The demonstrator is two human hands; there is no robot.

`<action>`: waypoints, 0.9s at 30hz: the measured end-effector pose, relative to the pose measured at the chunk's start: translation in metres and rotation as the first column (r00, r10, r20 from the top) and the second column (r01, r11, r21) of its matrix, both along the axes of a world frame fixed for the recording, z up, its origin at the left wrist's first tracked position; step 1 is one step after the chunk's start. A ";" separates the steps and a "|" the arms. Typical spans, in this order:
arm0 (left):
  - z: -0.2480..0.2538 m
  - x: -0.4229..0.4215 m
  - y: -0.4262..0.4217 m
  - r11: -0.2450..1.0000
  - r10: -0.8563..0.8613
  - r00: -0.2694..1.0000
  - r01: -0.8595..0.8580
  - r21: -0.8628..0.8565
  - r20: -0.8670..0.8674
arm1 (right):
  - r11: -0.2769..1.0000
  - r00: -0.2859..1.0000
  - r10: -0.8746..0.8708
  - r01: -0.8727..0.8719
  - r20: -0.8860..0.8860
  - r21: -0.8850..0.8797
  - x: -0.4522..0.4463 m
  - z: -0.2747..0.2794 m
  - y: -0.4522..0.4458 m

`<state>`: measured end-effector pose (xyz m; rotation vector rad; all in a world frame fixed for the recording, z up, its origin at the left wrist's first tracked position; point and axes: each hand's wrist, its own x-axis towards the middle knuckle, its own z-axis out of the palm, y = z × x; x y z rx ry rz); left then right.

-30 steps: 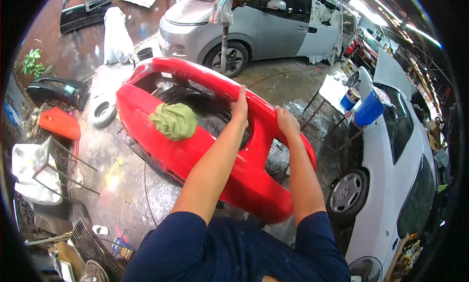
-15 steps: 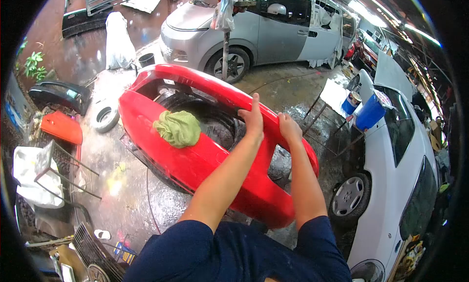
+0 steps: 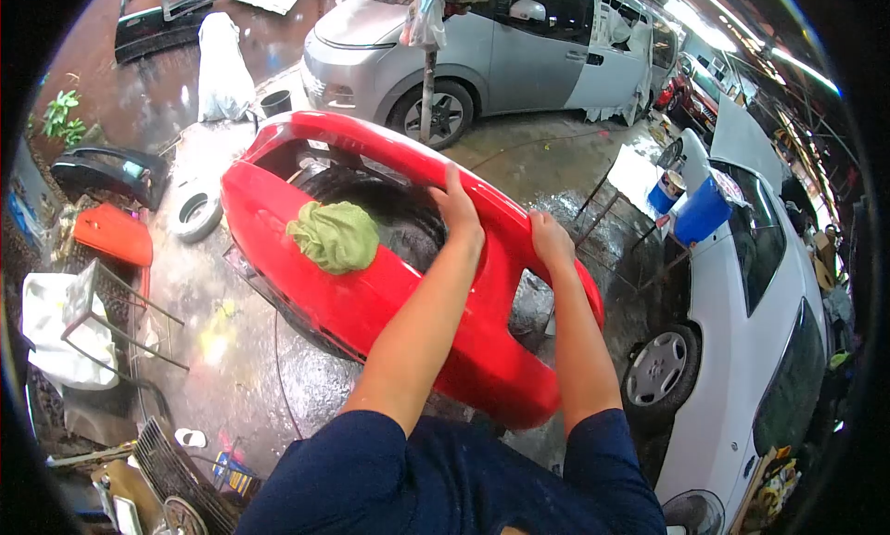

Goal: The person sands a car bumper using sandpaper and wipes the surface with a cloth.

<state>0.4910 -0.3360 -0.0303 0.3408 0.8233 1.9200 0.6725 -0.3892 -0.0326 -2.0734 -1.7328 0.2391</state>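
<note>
A glossy red car bumper (image 3: pixel 371 303) lies across the middle of the view, with open gaps through its body. My left hand (image 3: pixel 458 212) rests against the bumper's upper bar with its visible fingers stretched apart. To the right, my right hand (image 3: pixel 553 240) has its fingers bent over the bumper's outer edge, and the fingertips are hidden. A crumpled green cloth (image 3: pixel 334 237) sits on the bumper's near bar, left of both hands.
A silver van (image 3: pixel 528 57) stands beyond the bumper, a white car (image 3: pixel 742 350) at right. Between them, a small table (image 3: pixel 635 173) stands near a blue container (image 3: pixel 705 210). At left lie a tyre (image 3: pixel 197 217), an orange panel (image 3: pixel 113 235) and a metal-framed stool (image 3: pixel 88 299).
My left hand has slid a little left along the bumper's upper bar. My right hand stays at the outer edge, and the cloth keeps its place on the bumper.
</note>
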 end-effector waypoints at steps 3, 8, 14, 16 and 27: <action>-0.005 -0.006 0.011 0.999 0.002 1.000 -0.002 -0.033 -0.017 | 0.999 0.999 -0.038 0.038 -0.034 0.006 -0.011 0.016 -0.003; -0.002 0.018 -0.025 0.994 -0.082 0.994 0.077 -0.077 -0.071 | 0.998 0.998 -0.059 0.058 -0.031 -0.022 -0.009 0.012 -0.005; -0.017 -0.045 0.047 0.989 -0.148 0.970 0.146 0.023 0.192 | 0.999 0.999 -0.037 0.037 -0.005 -0.007 -0.011 0.013 -0.002; -0.006 -0.017 0.019 1.000 -0.004 0.999 0.003 -0.026 -0.042 | 0.999 0.998 -0.053 0.053 -0.024 -0.014 -0.015 0.016 -0.006; -0.012 -0.027 0.029 0.999 -0.025 1.000 0.025 0.022 -0.014 | 1.000 0.999 0.003 -0.004 0.038 0.024 -0.001 -0.005 0.009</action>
